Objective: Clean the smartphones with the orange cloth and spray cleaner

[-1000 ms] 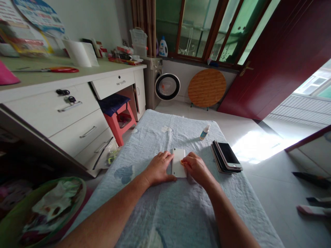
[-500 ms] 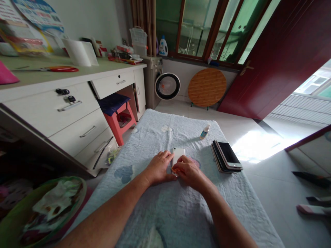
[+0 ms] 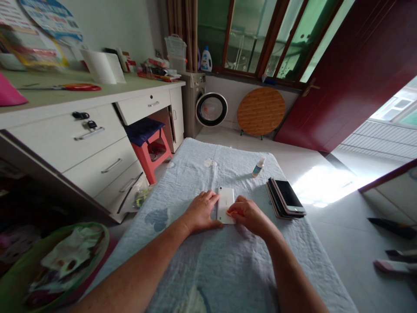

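A white smartphone (image 3: 225, 202) lies back side up on the cloth-covered surface, its camera at the top left corner. My left hand (image 3: 202, 211) grips its left side, fingertips by the upper edge and thumb by the lower corner. Pinched in my right hand (image 3: 249, 215) is a small orange cloth (image 3: 232, 212), mostly hidden by the fingers, which touches the lower right part of the phone's back. To the right is a stack of phones (image 3: 286, 198), the top one with its dark screen up. Beyond it stands a small spray bottle (image 3: 258, 167).
The pale blue patterned cover (image 3: 195, 161) spreads under everything. On the left are a white desk (image 3: 94, 152) with drawers, a red stool (image 3: 148, 158) and a green-rimmed basket (image 3: 106, 243). A washing machine (image 3: 192, 104) with its door open stands behind.
My right hand has moved to the right with the orange cloth, from the phone's lower left to its lower right, uncovering more of the back. My left hand stays in place.
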Demonstrator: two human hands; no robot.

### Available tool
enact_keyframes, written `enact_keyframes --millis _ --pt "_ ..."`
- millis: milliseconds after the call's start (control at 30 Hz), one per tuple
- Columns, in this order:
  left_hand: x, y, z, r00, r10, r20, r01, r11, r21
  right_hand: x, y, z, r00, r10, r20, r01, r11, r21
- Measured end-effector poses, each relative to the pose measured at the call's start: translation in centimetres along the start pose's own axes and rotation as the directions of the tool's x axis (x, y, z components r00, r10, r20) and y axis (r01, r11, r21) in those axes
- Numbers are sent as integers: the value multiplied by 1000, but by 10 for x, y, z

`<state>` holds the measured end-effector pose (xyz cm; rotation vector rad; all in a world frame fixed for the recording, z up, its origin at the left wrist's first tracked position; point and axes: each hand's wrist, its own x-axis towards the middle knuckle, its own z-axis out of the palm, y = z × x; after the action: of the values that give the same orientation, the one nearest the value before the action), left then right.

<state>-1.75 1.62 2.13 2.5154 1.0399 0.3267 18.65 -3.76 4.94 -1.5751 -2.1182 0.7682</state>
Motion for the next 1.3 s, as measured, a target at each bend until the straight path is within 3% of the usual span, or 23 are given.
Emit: enact_keyframes --millis 267,500,667,1100,1300 --pt "0 -1 1 1000 6 -6 -6 1000 -9 -3 -13 2 985 -105 137 106 994 4" --pt "1 1 -1 1000 -3 2 3 1000 2 5 -10 15 995 -97 18 98 995 -37" --pt "0 3 -3 1000 3 -7 -3 1000 -1 6 -14 21 990 -138 35 138 990 -9" --pt "1 0 0 1000 10 4 -10 1000 5 -11 -2 -12 985 -41 170 33 998 50" --pt "1 -1 0 1000 8 3 -8 1000 3 -8 9 -6 995 -2 105 -3 999 44"
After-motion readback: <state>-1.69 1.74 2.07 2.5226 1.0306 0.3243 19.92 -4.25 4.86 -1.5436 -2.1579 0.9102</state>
